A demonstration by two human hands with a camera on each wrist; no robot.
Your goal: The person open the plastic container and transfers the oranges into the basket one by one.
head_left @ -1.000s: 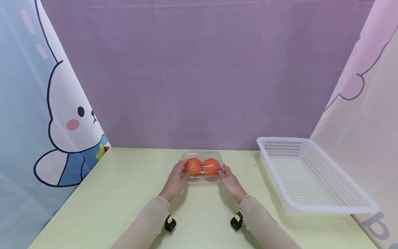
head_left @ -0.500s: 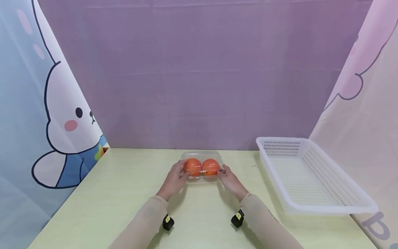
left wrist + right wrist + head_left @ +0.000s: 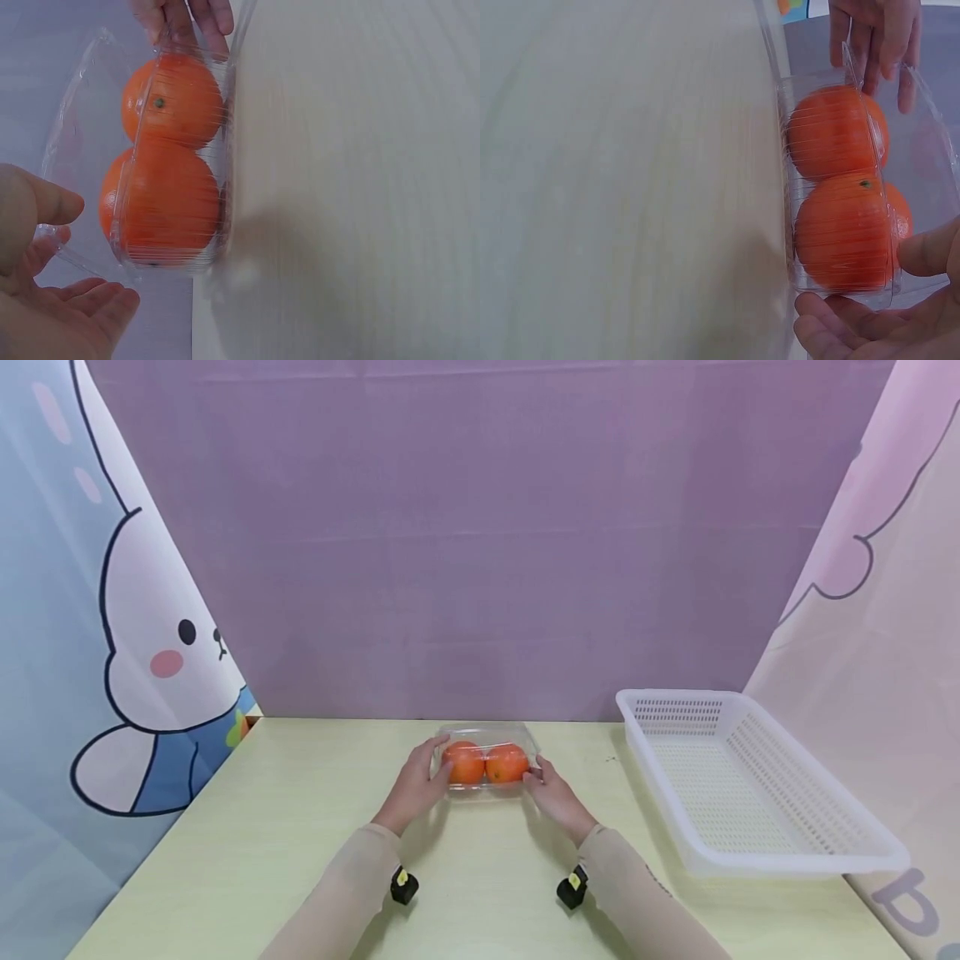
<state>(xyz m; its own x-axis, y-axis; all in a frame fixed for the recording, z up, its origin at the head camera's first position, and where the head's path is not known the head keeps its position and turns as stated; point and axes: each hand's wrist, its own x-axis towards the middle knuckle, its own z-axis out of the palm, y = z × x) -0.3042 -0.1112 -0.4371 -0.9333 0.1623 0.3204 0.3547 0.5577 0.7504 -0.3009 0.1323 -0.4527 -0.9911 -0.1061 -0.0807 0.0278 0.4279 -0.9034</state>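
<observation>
A clear plastic clamshell box sits on the table with two oranges side by side inside. Its see-through lid stands tilted up behind the fruit. On the box's left end, my left hand holds on with thumb and fingers spread around the lid's side edge. My right hand grips the opposite end, the thumb by the rim next to the nearer orange and the fingers low against the end wall. In the right wrist view, the left hand shows at the far end.
A white perforated plastic basket stands on the right side of the pale yellow table. Behind the table hangs a purple cloth, with printed cloths at both sides. A black wrist camera sits under the left sleeve.
The left hand has shifted slightly left, its thumb and forefinger now farther apart at the box's side. The right hand and box have barely moved; the head view has shifted a little.
</observation>
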